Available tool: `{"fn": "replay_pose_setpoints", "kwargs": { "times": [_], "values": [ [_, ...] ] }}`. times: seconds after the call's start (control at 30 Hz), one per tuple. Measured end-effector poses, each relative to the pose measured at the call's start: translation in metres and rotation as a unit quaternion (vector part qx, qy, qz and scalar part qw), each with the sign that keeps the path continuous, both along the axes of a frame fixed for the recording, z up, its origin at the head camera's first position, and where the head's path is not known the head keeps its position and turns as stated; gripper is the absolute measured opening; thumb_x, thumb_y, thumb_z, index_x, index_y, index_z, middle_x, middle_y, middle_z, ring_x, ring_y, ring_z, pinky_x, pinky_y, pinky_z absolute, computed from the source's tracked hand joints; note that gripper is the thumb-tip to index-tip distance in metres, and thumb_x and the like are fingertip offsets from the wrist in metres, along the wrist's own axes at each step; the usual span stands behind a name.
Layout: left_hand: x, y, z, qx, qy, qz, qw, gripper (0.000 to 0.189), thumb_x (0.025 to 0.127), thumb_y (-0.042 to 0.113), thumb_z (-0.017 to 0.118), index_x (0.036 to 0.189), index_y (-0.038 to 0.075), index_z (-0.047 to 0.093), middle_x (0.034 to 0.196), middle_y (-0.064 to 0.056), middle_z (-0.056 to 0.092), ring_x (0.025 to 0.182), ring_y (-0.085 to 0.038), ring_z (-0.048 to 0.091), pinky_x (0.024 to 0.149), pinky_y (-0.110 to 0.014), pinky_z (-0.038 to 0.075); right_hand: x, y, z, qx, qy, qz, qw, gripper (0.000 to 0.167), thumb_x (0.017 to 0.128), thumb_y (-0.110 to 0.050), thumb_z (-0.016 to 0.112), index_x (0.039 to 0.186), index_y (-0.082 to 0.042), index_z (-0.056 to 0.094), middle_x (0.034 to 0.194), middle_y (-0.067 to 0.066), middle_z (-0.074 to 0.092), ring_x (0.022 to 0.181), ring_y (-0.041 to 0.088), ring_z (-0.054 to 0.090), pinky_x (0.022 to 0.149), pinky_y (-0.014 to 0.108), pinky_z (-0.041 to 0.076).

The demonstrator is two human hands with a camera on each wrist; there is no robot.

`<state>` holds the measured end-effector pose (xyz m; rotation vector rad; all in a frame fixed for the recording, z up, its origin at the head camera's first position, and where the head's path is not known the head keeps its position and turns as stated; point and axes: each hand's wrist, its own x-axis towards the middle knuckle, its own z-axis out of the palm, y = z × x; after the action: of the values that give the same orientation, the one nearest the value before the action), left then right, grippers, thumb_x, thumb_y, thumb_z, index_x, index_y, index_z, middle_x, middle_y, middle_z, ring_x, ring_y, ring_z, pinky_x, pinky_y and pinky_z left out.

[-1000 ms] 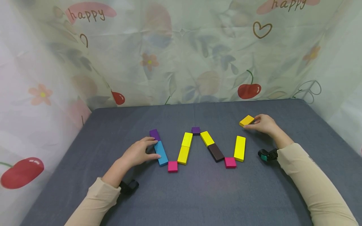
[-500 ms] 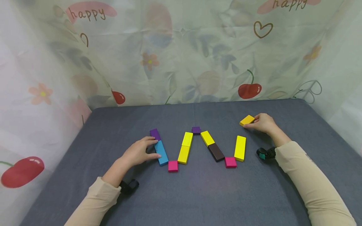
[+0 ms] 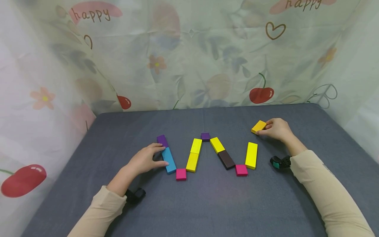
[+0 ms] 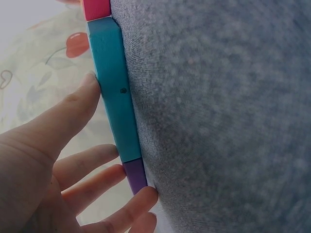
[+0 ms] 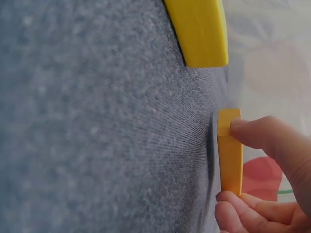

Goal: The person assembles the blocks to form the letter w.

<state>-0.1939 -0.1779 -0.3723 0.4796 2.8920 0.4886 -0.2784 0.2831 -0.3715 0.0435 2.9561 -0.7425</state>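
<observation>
My left hand (image 3: 144, 160) lies at the left end of a zigzag row of blocks. In the left wrist view its thumb (image 4: 82, 99) touches the side of the blue block (image 4: 114, 97), and loosely spread fingers rest along that block and the purple block (image 4: 136, 175). At the far right, my right hand (image 3: 277, 129) pinches an orange-yellow block (image 3: 259, 126) between thumb and fingertips. The right wrist view shows the thumb on one end and fingers at the other. Nearest to this block is the long yellow block (image 3: 251, 155), standing apart from it.
The row continues with a pink block (image 3: 181, 174), two yellow blocks (image 3: 194, 154), a small purple block (image 3: 205, 137), another yellow block (image 3: 217, 145), a dark brown block (image 3: 226, 160) and a second pink block (image 3: 241, 170). Grey cloth (image 3: 207, 207) covers the table; a patterned curtain (image 3: 189, 65) hangs behind.
Both hands stay almost in place. The orange-yellow block in my right hand has barely shifted; the row of blocks looks the same.
</observation>
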Motion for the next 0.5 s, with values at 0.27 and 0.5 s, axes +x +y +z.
{"fn": "replay_pose_setpoints", "kwargs": {
  "times": [0.27,0.5],
  "values": [
    [0.001,0.001,0.000,0.001,-0.010,0.009,0.9999,0.066,0.082,0.041,0.068,0.136,0.008,0.048,0.144,-0.016,0.042,0.131,-0.038,0.041,0.104,-0.056,0.037,0.007,0.001,0.004,-0.010,0.015,0.034,0.9993,0.075,0.076,-0.040,0.075,0.121,0.015,0.049,0.108,0.028,0.060,0.094,0.034,0.054,0.076,0.039,0.047],
    [0.000,0.000,0.000,-0.003,-0.007,0.005,1.0000,0.066,0.082,0.041,0.068,0.136,0.007,0.049,0.144,-0.016,0.042,0.130,-0.038,0.042,0.103,-0.056,0.037,0.014,-0.001,0.006,-0.011,0.015,0.063,0.9979,0.073,0.075,-0.039,0.075,0.120,0.014,0.051,0.104,0.026,0.061,0.086,0.028,0.058,0.068,0.026,0.046]
  ]
}}
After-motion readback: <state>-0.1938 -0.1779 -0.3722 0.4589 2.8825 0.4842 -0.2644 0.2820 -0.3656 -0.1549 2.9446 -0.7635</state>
